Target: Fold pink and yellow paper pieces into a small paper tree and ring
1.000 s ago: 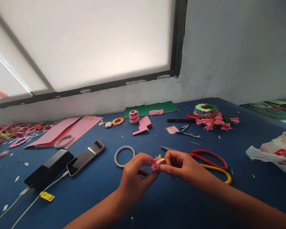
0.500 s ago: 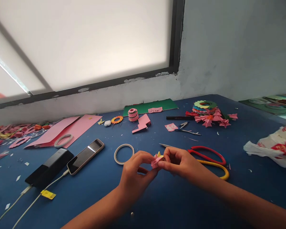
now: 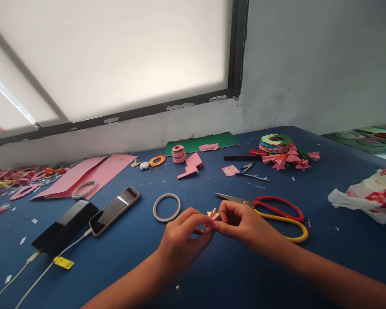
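A small folded pink and yellow paper piece (image 3: 213, 214) is held above the blue table, near the middle of the view. My left hand (image 3: 185, 234) pinches its pink part from the left. The fingertips of my right hand (image 3: 241, 219) are pressed together at its right side, touching it. My fingers cover much of the piece. Just behind my right hand lie scissors (image 3: 281, 207) with one red and one yellow handle. A roll of tape (image 3: 166, 207) rests behind my left hand.
A phone (image 3: 115, 211) and a black power bank (image 3: 65, 225) with cables lie at left. Pink sheets (image 3: 116, 174) and paper scraps (image 3: 22, 176) are farther back. Stacked paper rings and pink flowers (image 3: 279, 161) stand at back right, a plastic bag (image 3: 369, 195) at the right edge.
Both hands have dropped slightly and closed in around the paper piece, hiding more of its pink part. More of the scissors' pivot shows behind my right hand.
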Demonstrator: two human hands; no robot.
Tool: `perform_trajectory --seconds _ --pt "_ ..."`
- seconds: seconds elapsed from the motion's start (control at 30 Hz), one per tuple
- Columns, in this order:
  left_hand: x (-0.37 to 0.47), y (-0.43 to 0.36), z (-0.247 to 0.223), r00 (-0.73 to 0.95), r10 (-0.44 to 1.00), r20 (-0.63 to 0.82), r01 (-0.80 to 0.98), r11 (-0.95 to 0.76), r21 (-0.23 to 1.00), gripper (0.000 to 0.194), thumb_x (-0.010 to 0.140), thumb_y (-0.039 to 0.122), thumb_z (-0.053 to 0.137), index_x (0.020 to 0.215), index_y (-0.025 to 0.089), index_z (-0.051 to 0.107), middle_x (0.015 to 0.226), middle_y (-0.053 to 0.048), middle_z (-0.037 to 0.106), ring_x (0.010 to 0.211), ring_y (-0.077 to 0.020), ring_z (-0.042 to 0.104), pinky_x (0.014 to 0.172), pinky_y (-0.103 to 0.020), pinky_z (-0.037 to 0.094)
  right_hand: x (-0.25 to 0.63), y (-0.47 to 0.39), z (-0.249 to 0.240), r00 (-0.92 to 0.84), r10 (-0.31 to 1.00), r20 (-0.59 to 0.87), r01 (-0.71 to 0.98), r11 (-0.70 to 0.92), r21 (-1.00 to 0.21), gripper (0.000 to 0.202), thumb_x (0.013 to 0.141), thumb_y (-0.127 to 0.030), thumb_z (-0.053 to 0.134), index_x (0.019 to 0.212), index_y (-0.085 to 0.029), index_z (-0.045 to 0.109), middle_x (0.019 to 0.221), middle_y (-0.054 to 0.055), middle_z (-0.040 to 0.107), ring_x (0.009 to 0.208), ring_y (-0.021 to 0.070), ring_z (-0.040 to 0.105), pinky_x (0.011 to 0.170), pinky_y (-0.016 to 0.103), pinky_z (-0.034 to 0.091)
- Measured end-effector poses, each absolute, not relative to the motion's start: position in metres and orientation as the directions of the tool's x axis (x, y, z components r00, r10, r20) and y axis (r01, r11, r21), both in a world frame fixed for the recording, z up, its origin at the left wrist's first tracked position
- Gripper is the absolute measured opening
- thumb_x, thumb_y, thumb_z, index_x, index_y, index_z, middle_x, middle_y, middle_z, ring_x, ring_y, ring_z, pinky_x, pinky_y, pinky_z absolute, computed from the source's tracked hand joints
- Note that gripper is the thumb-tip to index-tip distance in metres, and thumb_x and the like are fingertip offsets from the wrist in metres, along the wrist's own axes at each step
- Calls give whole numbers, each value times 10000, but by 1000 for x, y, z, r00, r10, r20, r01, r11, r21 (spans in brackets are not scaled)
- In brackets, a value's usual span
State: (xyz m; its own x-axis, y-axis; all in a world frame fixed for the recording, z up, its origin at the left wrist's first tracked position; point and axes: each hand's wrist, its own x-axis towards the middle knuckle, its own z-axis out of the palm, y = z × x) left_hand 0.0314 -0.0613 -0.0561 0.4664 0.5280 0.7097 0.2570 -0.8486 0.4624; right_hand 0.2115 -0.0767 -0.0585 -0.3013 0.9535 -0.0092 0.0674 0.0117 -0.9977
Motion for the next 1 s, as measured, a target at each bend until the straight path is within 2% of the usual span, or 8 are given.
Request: perform_trajectory --seconds 0.3,0.53,0.77,1.0 --pt "28 -61 -60 514 459 725 350 -883 312 127 811 74 624 899 165 611 760 -13 627 617 -94 620 550 -167 549 210 -78 -60 -255 967 -31 130 2 -992 379 731 -457 695 669 -199 424 612 -59 430 568 100 361 510 227 272" --pt "27 -61 -58 527 440 728 372 -889 267 119 812 73 616 875 171 593 731 -5 623 607 -100 622 557 -176 524 210 -76 -59 -228 973 -21 195 25 -981 339 722 -422 700 677 -195 453 612 -59 436 566 100 368 504 225 280" --pt "28 -64 -56 503 442 743 365 -887 281 136 799 61 618 854 182 591 719 5 626 605 -98 632 560 -174 530 210 -77 -62 -198 980 5 222 50 -974 297 699 -356 716 667 -199 466 597 -60 444 561 101 373 491 216 288" --pt "33 -65 -51 432 484 761 287 -874 392 120 780 61 640 775 173 597 704 0 621 588 -93 621 524 -168 543 210 -79 -57 -217 976 17 175 56 -983 304 710 -368 713 682 -191 467 630 -50 452 587 102 382 510 217 305"
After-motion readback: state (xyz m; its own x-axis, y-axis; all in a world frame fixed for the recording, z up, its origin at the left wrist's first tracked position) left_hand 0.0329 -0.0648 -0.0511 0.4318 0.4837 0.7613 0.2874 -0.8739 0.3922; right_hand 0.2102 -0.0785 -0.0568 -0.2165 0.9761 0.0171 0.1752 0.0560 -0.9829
